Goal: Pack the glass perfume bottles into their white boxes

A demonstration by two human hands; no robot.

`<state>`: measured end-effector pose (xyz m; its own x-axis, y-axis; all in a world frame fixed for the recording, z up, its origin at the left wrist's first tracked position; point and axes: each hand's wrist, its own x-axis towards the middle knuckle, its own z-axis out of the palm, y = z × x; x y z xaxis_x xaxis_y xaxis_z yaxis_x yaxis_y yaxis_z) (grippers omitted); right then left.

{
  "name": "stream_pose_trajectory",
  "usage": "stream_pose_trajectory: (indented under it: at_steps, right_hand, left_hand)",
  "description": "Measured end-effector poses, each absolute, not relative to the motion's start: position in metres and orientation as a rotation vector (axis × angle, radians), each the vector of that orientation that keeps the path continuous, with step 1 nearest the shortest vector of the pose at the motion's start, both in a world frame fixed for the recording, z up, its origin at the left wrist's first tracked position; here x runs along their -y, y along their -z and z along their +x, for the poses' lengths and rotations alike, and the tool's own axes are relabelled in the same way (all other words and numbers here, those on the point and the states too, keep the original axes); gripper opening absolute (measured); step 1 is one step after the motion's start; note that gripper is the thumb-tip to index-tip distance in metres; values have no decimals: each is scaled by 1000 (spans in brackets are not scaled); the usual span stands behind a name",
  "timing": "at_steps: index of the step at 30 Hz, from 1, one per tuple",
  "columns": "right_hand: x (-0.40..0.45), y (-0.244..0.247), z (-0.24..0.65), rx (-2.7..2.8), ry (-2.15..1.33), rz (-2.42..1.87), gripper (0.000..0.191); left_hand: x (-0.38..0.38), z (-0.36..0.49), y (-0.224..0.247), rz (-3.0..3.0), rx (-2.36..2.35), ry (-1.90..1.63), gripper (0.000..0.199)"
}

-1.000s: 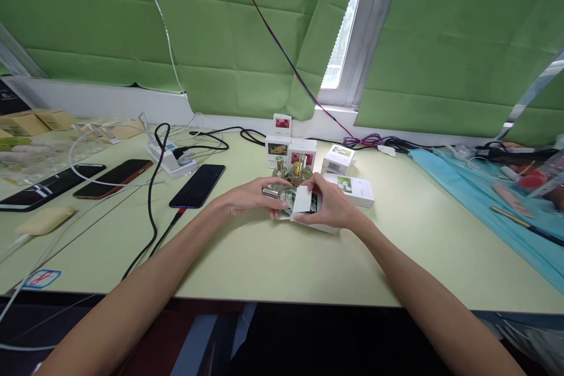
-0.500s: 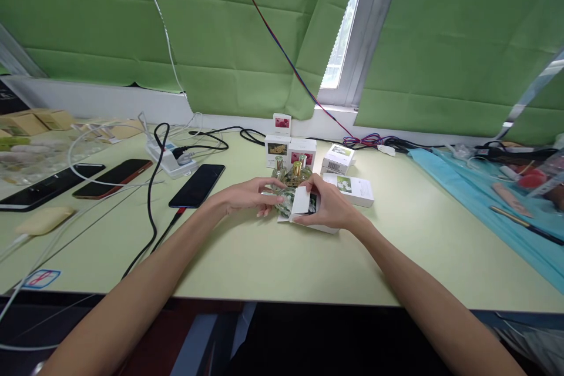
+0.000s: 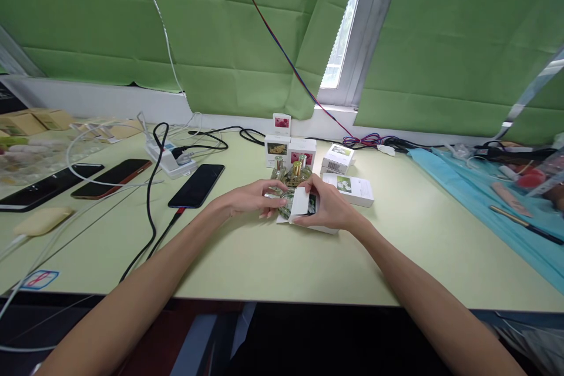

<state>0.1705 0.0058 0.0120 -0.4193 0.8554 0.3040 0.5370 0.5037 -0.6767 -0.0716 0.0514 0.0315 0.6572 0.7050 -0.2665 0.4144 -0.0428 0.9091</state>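
Note:
My left hand point(image 3: 255, 198) is closed on a clear glass perfume bottle point(image 3: 285, 205) at the mouth of a small white box point(image 3: 300, 202). The bottle lies on its side, its lower part close against the box. From the right, my right hand point(image 3: 325, 205) grips that box, thumb below and fingers on top, with a white flap standing out. Just behind my hands stand more perfume bottles point(image 3: 278, 170) with shiny caps, one a gold-capped bottle point(image 3: 296, 173). My fingers partly hide the held bottle and the box's inside.
Flower-printed white boxes point(image 3: 277, 158) stand behind the bottles; others point(image 3: 359, 190) lie to the right. On the left are a phone point(image 3: 196, 185), a power strip point(image 3: 170, 160) and loose cables. A blue sheet point(image 3: 489, 205) with small items covers the right side.
My left hand has shifted very slightly to the right with the bottle, nearer the box. My right hand and the box have hardly moved.

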Motion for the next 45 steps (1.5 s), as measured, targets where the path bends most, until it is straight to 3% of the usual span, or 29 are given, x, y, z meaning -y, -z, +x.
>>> stream_pose_trajectory:
  at_steps: [27, 45]
  right_hand:
    - [-5, -12, 170, 2113, -652, -1122, 61]
    - [-5, -12, 169, 2105, -651, -1123, 60]
  left_hand:
    - [-47, -63, -28, 1582, -937, -350, 53]
    - [-45, -59, -24, 1615, -943, -370, 55]
